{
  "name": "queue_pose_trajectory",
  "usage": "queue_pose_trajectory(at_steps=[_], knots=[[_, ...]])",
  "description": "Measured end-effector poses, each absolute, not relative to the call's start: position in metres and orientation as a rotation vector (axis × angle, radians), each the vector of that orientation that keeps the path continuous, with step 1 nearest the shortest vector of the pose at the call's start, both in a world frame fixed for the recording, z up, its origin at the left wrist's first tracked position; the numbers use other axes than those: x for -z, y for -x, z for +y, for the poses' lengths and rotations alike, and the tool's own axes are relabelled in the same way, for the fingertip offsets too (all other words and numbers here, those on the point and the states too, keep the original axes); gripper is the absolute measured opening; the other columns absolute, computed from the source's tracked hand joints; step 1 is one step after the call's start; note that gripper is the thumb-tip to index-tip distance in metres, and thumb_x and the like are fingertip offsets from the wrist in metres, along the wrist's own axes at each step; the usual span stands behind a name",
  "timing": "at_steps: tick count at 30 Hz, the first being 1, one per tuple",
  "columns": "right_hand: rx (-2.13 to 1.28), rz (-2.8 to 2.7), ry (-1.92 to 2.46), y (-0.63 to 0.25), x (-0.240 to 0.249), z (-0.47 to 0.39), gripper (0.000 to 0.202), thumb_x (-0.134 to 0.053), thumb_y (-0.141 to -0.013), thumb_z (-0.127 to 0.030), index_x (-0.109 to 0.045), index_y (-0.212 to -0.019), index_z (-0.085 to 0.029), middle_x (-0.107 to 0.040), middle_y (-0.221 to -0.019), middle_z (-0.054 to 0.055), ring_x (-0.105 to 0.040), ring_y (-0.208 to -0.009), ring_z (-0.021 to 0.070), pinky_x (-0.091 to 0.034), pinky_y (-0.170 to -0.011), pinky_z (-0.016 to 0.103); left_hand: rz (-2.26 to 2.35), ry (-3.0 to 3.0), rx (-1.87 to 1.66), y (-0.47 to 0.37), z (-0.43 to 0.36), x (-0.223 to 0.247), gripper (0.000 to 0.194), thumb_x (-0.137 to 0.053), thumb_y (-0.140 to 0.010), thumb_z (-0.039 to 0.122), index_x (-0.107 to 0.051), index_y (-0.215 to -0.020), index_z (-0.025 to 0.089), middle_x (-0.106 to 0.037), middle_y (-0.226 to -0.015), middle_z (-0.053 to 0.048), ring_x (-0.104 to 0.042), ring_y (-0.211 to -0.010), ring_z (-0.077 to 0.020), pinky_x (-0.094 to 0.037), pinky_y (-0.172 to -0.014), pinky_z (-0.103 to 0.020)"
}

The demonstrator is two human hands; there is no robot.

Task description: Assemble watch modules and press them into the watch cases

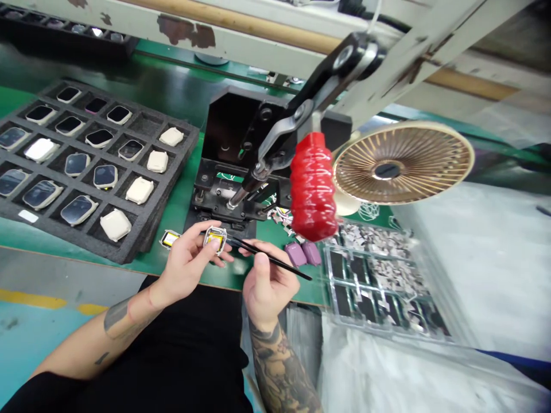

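Between the thumb and fingers of my left hand is an open smartwatch case, pale-rimmed, with a yellow part showing inside. My right hand grips a pair of black tweezers whose tips point left, close to the case; whether they touch it I cannot tell. A second open watch case with a yellow inside lies on the green bench just left of my left hand. To the right of my right hand rest two purple watch cases. Just beyond both hands stands a black press fixture.
The press's red handle hangs in front of a round fan. On the left, a dark foam tray holds several watches and cream cases. A clear tray of small metallic parts sits at right, beside plastic sheeting.
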State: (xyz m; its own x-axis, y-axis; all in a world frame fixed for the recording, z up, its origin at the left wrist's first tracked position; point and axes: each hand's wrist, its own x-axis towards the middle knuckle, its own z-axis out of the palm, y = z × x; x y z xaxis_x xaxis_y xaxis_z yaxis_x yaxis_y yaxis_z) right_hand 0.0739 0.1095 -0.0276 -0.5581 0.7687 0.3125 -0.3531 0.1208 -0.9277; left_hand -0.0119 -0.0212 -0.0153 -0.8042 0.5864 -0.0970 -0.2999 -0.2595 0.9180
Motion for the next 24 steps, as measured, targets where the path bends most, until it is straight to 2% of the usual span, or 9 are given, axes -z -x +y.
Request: queue_pose_trajectory(at_steps=[4,9,11,14,16,17,19,21,24], knots=[[-1.697,-1.515,0.43,-0.078,0.029,0.103,0.01,-0.075,-0.105,-0.032,-0.08,-0.111,-0.026,-0.083,-0.107,0.007,-0.081,-0.084,0.0202,-0.07,-0.077,0.037,1.417,-0.293,-2.108,0.016,-0.023,0.012,0.052,-0.074,-0.106,0.053,-0.067,-0.141,0.016,-0.085,-0.112,-0.015,-0.087,-0.091,-0.0273,-0.074,-0.078,-0.036],[-1.827,-1.4,0.251,-0.117,0.001,0.123,0.011,-0.072,-0.107,-0.036,-0.077,-0.106,-0.027,-0.081,-0.091,0.004,-0.074,-0.07,0.0172,-0.06,-0.063,0.032,1.512,-0.193,-2.0,0.017,-0.029,0.006,0.057,-0.083,-0.1,0.049,-0.065,-0.143,0.014,-0.086,-0.107,-0.015,-0.086,-0.086,-0.0287,-0.072,-0.073,-0.037],[-1.816,-1.385,0.213,-0.146,-0.024,0.156,0.015,-0.073,-0.105,-0.038,-0.073,-0.097,-0.026,-0.074,-0.075,0.001,-0.067,-0.063,0.0162,-0.055,-0.059,0.03,1.57,-0.231,-1.967,0.017,-0.032,0.007,0.057,-0.083,-0.1,0.05,-0.065,-0.142,0.015,-0.086,-0.108,-0.015,-0.086,-0.088,-0.0308,-0.073,-0.073,-0.039],[-1.603,-1.417,0.282,-0.193,-0.065,0.227,0.033,-0.077,-0.098,-0.044,-0.061,-0.078,-0.024,-0.054,-0.053,-0.006,-0.05,-0.048,0.0134,-0.05,-0.056,0.03,1.65,-0.358,-1.855,0.015,-0.032,0.01,0.059,-0.081,-0.1,0.054,-0.066,-0.142,0.016,-0.086,-0.11,-0.015,-0.086,-0.091,-0.0316,-0.073,-0.075,-0.039],[-1.151,-1.424,0.53,-0.214,-0.083,0.275,0.035,-0.083,-0.093,-0.047,-0.063,-0.079,-0.022,-0.06,-0.06,-0.005,-0.055,-0.053,0.0132,-0.053,-0.061,0.032,1.687,-0.454,-1.766,0.014,-0.029,0.011,0.063,-0.078,-0.102,0.056,-0.063,-0.149,0.018,-0.086,-0.114,-0.014,-0.086,-0.093,-0.0303,-0.073,-0.077,-0.039],[-0.857,-1.36,0.641,-0.219,-0.087,0.293,0.034,-0.085,-0.092,-0.05,-0.068,-0.085,-0.021,-0.066,-0.067,-0.003,-0.061,-0.058,0.0144,-0.055,-0.064,0.032,1.697,-0.501,-1.733,0.013,-0.026,0.013,0.065,-0.076,-0.103,0.057,-0.06,-0.153,0.019,-0.086,-0.116,-0.014,-0.086,-0.095,-0.0296,-0.073,-0.079,-0.039],[-0.533,-1.327,0.767,-0.218,-0.086,0.31,0.036,-0.079,-0.097,-0.054,-0.077,-0.102,-0.019,-0.076,-0.085,0.003,-0.072,-0.071,0.018,-0.059,-0.073,0.036,1.712,-0.589,-1.688,0.012,-0.021,0.015,0.063,-0.072,-0.106,0.057,-0.057,-0.156,0.021,-0.085,-0.121,-0.014,-0.085,-0.097,-0.0285,-0.072,-0.082,-0.04],[-0.414,-1.404,0.779,-0.209,-0.073,0.297,0.035,-0.071,-0.104,-0.052,-0.081,-0.113,-0.019,-0.079,-0.098,0.006,-0.076,-0.083,0.0205,-0.062,-0.081,0.039,1.729,-0.66,-1.659,0.011,-0.018,0.018,0.053,-0.07,-0.108,0.055,-0.061,-0.148,0.021,-0.084,-0.125,-0.014,-0.085,-0.1,-0.0289,-0.072,-0.084,-0.041],[-0.376,-1.639,0.655,-0.187,-0.04,0.241,0.018,-0.07,-0.106,-0.032,-0.083,-0.117,-0.028,-0.078,-0.101,0.005,-0.074,-0.092,0.0221,-0.061,-0.083,0.041,1.782,-0.709,-1.649,0.009,-0.02,0.023,0.039,-0.068,-0.11,0.051,-0.065,-0.135,0.021,-0.084,-0.125,-0.014,-0.085,-0.102,-0.0298,-0.071,-0.085,-0.042]])
